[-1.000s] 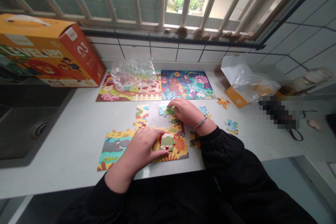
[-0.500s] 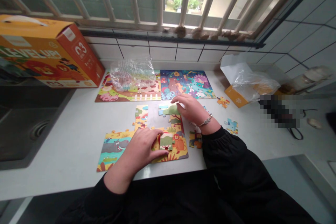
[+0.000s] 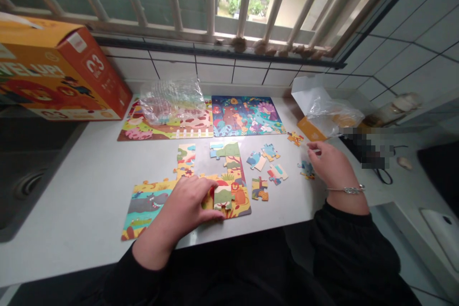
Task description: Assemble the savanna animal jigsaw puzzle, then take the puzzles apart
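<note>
My left hand rests over the partly joined animal jigsaw, thumb and fingers closed on a green and cream puzzle piece. This piece lies above the assembled part, beside the lion. My right hand is off to the right with its fingers loosely apart and nothing visible in them. Just below its fingertips lies a blue puzzle piece. A green-topped corner piece sits at the jigsaw's upper right. Several loose pieces, among them a tree piece and a pink-and-blue piece, lie between the hands.
Two finished puzzles, a farm scene and a night forest, lie along the wall. Crumpled clear plastic covers part of the farm one. An orange box stands by the sink; an opened carton is at right.
My right hand has left the green-topped corner piece and moved right, towards the blue piece, uncovering the loose pieces. My left hand still holds its piece. The view has shifted slightly right.
</note>
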The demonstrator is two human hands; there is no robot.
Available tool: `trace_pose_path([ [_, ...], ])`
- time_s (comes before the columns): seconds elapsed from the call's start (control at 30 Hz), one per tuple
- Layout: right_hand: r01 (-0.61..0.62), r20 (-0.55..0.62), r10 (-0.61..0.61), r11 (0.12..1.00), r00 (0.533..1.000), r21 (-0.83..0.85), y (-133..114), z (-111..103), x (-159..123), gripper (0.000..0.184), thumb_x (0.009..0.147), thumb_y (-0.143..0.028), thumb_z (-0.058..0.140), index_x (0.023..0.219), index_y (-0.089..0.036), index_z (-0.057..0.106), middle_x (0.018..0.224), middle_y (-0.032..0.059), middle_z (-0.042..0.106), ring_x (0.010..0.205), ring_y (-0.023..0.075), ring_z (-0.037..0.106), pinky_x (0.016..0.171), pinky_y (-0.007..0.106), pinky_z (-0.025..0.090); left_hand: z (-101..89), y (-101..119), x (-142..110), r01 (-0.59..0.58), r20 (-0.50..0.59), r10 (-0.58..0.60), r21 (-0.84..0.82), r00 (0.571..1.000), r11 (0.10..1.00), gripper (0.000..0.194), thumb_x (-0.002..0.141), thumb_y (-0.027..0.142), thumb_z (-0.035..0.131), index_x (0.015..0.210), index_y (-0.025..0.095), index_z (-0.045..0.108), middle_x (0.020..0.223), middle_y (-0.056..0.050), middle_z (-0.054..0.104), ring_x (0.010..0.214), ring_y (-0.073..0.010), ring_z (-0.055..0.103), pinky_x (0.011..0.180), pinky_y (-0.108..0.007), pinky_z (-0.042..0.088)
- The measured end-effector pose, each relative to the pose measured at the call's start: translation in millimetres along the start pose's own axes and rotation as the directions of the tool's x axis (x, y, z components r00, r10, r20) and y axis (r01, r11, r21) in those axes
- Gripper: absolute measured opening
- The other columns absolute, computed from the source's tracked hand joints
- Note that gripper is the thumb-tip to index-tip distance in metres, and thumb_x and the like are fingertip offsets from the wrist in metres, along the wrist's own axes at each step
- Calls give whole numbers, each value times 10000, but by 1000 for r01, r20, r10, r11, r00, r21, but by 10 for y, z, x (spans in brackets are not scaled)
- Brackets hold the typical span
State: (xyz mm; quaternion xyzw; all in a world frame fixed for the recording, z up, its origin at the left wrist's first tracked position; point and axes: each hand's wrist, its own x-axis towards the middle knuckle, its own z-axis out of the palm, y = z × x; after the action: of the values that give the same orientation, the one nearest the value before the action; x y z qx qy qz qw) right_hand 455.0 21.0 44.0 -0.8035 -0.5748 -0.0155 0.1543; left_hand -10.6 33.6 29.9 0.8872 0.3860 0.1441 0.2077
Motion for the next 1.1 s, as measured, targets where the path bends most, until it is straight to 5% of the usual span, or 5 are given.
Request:
trace_pose_path([
  [0.13,-12,113,7,999,994,43,331,25,-221,430,957,-417,609,1260,-170,791,1159,195,841,985,362,809,892,517,642,-13,5,6,-3,7,3,-4,1000,1000,648,769,734,954,1138,244,746,1018,-56,803,944,-317,724,851,-416,467],
  [0.27,78,171,-105,985,980,156,368,29,-413,520,906,-528,723,1304,-198,770,1285,184,821,1126,381,797,1023,558,636,-19,0,14,12,25,-11,-21,1000,1000,611,796,713,946,1126,238,749,1024,-52,797,943,-313,712,862,-423,464],
  [0.63,329,103,-371,899,923,291,-330,43,-748,549,981,-455,748,1492,-271,667,1484,159,733,1368,390,703,1198,622,559,-20,0,30,37,27,-36,-44,999,998,514,829,642,950,1087,244,753,1019,-38,794,944,-304,706,875,-430,482],
  [0.83,300,112,-333,923,936,241,-642,140,-824,535,956,-417,800,1433,-216,667,1378,197,758,1277,428,720,1127,639,593,-29,14,37,43,25,-42,-59,999,997,496,818,618,966,1064,248,745,1007,-37,792,936,-305,701,869,-419,472],
  [1.1,234,133,-282,927,950,291,-627,112,-800,556,923,-362,768,1442,-229,621,1245,168,785,1135,383,777,1015,569,650,-44,37,37,48,25,-46,-49,999,998,502,826,612,966,1075,246,730,1002,-41,784,947,-310,700,869,-424,478],
])
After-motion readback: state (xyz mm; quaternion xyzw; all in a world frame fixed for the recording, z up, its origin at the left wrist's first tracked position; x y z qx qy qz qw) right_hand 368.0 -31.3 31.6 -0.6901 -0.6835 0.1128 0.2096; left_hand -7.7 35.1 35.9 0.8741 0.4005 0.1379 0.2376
